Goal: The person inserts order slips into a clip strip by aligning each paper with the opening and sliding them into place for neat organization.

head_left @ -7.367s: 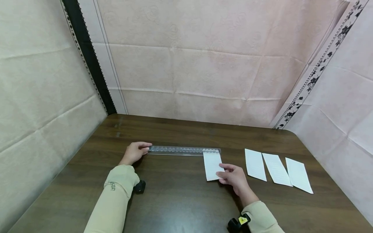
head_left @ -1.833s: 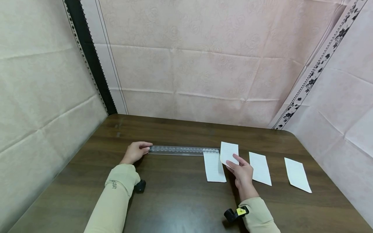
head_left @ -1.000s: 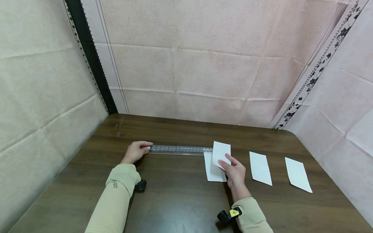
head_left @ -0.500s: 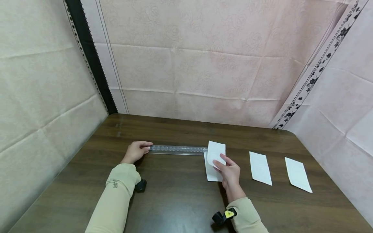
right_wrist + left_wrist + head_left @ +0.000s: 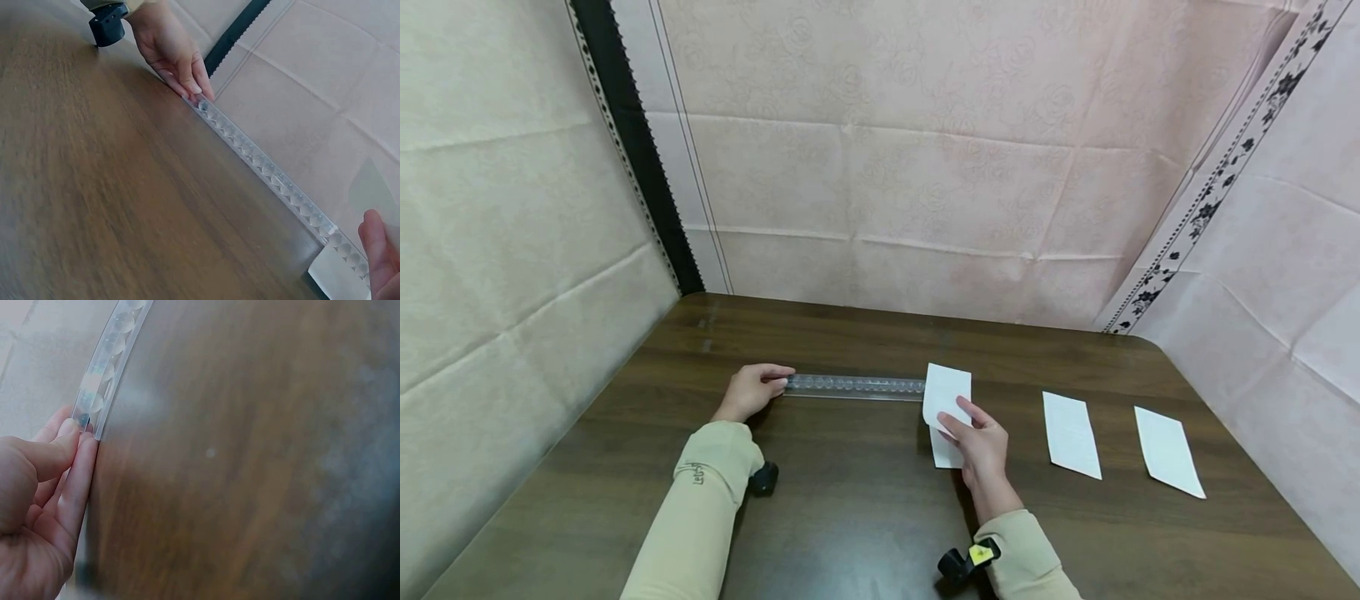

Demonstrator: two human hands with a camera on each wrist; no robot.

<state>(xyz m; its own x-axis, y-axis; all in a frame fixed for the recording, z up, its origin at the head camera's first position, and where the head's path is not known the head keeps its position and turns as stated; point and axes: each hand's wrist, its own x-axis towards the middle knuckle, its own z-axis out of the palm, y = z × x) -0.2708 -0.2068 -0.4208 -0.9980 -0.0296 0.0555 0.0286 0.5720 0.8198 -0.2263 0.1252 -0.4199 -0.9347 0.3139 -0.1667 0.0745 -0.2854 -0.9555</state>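
A: So which step is in hand?

B: Placing a slip, I judge. The right hand [image 5: 973, 437] pinches a paper slip [image 5: 947, 390] at 12 o'clock of the slip already lying flat [image 5: 945, 451], over the right end of the clear ruler [image 5: 853, 386].

A: And the left hand [image 5: 747, 392]?

B: Straight fingers press the ruler's left end onto the tabletop [image 5: 850, 508].

A: What does the next move call for?

B: Probably lowering the slip squarely along the ruler; 2 other slips [image 5: 1071, 433] wait at 3 o'clock.
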